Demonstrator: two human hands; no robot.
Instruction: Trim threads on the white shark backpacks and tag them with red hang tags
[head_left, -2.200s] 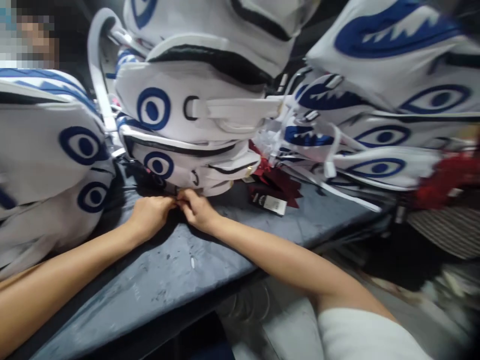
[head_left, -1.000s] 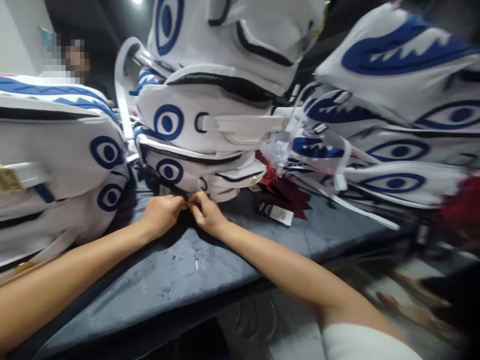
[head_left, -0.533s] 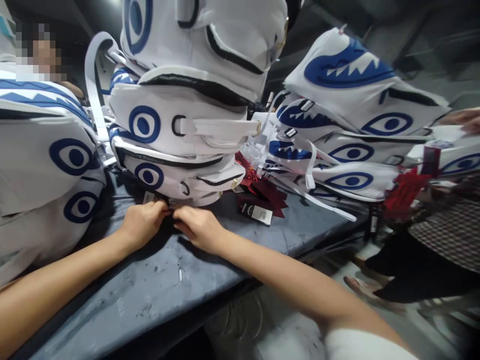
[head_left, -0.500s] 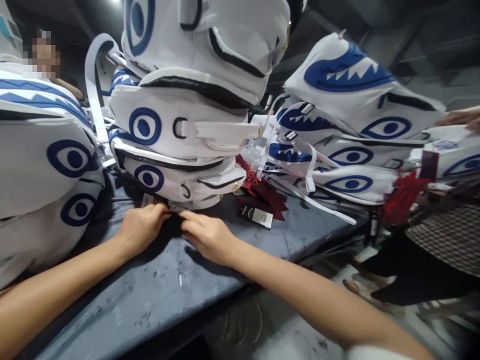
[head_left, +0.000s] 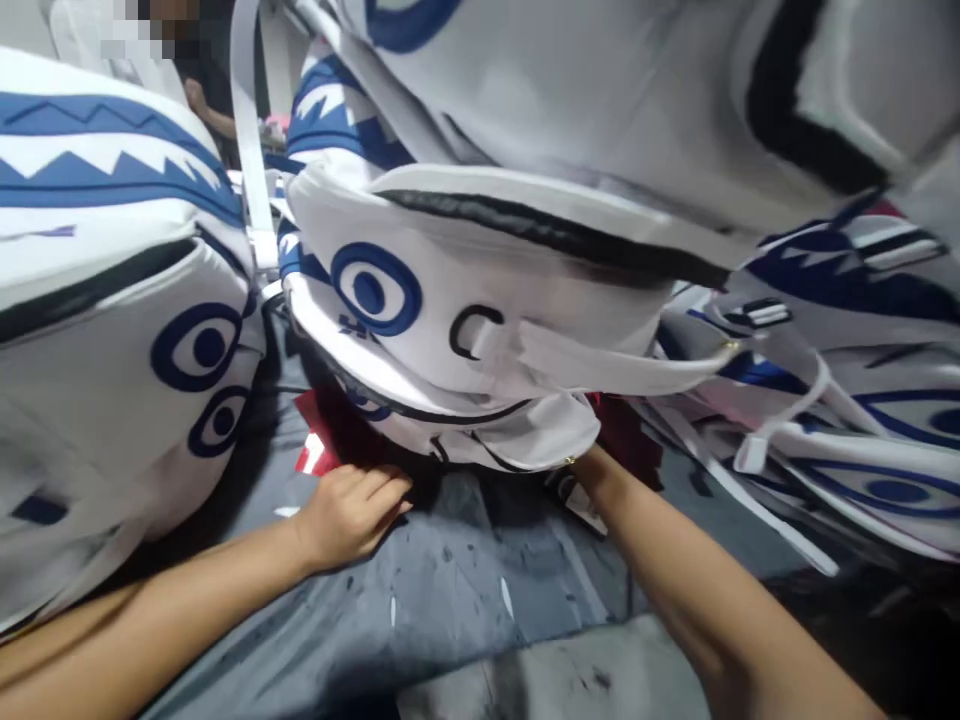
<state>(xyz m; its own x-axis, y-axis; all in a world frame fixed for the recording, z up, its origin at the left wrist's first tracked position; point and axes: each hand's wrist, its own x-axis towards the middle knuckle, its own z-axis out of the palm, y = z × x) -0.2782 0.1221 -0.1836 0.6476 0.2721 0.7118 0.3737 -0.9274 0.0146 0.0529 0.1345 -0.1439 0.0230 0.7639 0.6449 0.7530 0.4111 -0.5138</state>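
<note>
In front of me stands a stack of white bags [head_left: 570,350] with blue eye and tooth designs and black zips. My left hand [head_left: 360,510] is closed at the lower edge of the lowest bag [head_left: 517,445], on the table. Whatever its curled fingers hold, if anything, is hidden. Just behind that hand a dark red piece [head_left: 341,430] with a white and bright red end sticks out from under the stack. My right hand is out of sight behind the lowest bag's right end; only the wrist and forearm show. Beside that wrist lies a tag [head_left: 581,500].
A bulky stack of similar bags [head_left: 90,400] rises close on the left. More bags [head_left: 885,470] lie on the right, with a loose white strap [head_left: 795,530] hanging forward. Dark cloth [head_left: 465,560] covers the table. Another person's arm [head_left: 210,110] shows at the back left.
My view has come closer to the stack. My right hand has gone from the front edge to behind the lowest bag's right end. The red piece now shows near my left hand.
</note>
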